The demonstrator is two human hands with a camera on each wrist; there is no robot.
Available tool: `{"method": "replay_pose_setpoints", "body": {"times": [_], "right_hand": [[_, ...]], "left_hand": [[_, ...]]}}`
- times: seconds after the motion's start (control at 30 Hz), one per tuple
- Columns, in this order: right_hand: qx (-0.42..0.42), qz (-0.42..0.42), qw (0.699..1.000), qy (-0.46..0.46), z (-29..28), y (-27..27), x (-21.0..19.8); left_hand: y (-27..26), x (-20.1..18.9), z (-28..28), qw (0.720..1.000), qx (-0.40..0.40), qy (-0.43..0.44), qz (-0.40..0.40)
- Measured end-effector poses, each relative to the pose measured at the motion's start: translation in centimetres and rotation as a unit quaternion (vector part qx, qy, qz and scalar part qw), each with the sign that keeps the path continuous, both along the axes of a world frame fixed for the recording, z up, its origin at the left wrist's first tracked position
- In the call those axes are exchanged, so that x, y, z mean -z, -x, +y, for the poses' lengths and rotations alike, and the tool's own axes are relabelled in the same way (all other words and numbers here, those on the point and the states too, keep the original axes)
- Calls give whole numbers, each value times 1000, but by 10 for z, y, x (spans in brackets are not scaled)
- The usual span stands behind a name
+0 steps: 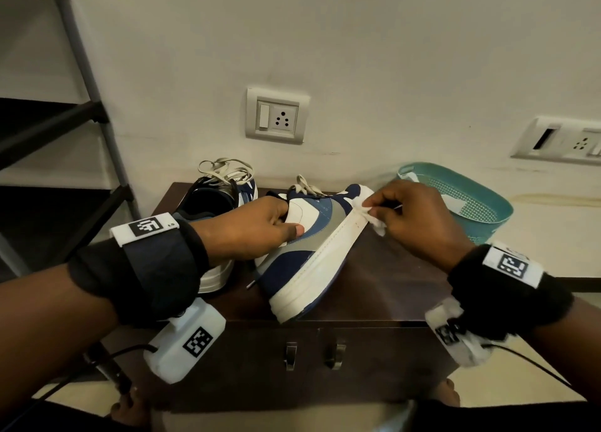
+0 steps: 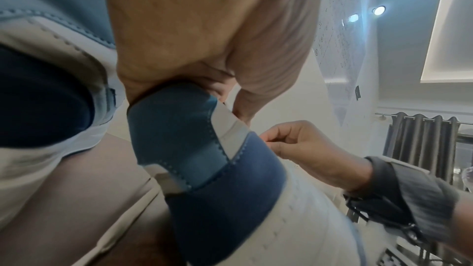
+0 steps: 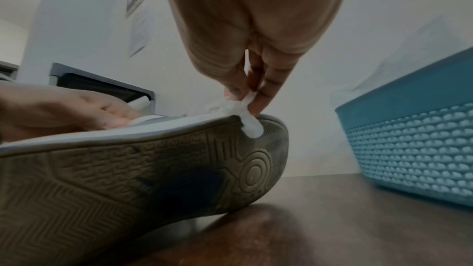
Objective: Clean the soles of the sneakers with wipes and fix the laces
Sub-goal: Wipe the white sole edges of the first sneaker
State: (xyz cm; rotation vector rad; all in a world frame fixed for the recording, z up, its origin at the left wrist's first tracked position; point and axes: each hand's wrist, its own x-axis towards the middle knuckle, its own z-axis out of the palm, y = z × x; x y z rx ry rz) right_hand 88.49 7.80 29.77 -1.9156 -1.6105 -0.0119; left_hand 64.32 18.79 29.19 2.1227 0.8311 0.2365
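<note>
White wipe [image 1: 370, 215] is pinched by right hand [image 1: 419, 220] fingertips against the tilted sneaker [image 1: 312, 253] sole edge; the sneaker's collar is gripped by left hand [image 1: 250, 230].

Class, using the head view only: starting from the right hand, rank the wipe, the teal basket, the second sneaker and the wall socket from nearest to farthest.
From the right hand:
1. Wipe, pinched in its fingers against the tilted sneaker's sole edge.
2. Teal basket, just right of the hand.
3. Second sneaker, left, behind the left hand.
4. Wall socket, up on the wall; roughly as far as the second sneaker, too close to call.
</note>
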Motion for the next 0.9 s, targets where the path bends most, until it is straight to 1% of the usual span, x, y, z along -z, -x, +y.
{"method": "replay_pose_setpoints", "body": {"times": [0.1,0.2,0.27,0.37,0.47,0.53,0.6,0.63,0.7,0.77,0.83,0.9], "right_hand": [[28,13,999,8,12,-10,-4],[26,-14,1000,-3,8,-1,4],[-7,-17,1000,-17,-3,13,12],[-78,-25,996,-30,-18,31,20],[-138,-32,989,-29,-25,32,19],[-127,-33,991,-38,-20,25,17],[-82,-25,995,-42,-12,15,12],[-63,-25,997,-37,-10,13,10],[-54,-41,997,-22,-11,17,9],[-88,-59,994,-9,-20,34,11],[-153,-64,986,2,-33,56,13],[-233,-64,970,23,-43,69,8]], "left_hand": [[1,1,0,1000,5,3,-4],[1,-1,-2,1000,1,-2,0],[1,-2,-2,1000,-4,1,0],[0,-1,-2,1000,-6,8,-5],[1,0,-1,1000,-8,12,-14],[1,0,-2,1000,-9,11,-14],[1,-2,-3,1000,-17,15,-8],[1,-3,-4,1000,-18,18,-7],[1,-2,-4,1000,-19,15,-10],[0,0,-1,1000,-16,2,-12],[0,0,-1,1000,-19,-4,-14],[0,0,0,1000,-17,8,-23]]}}
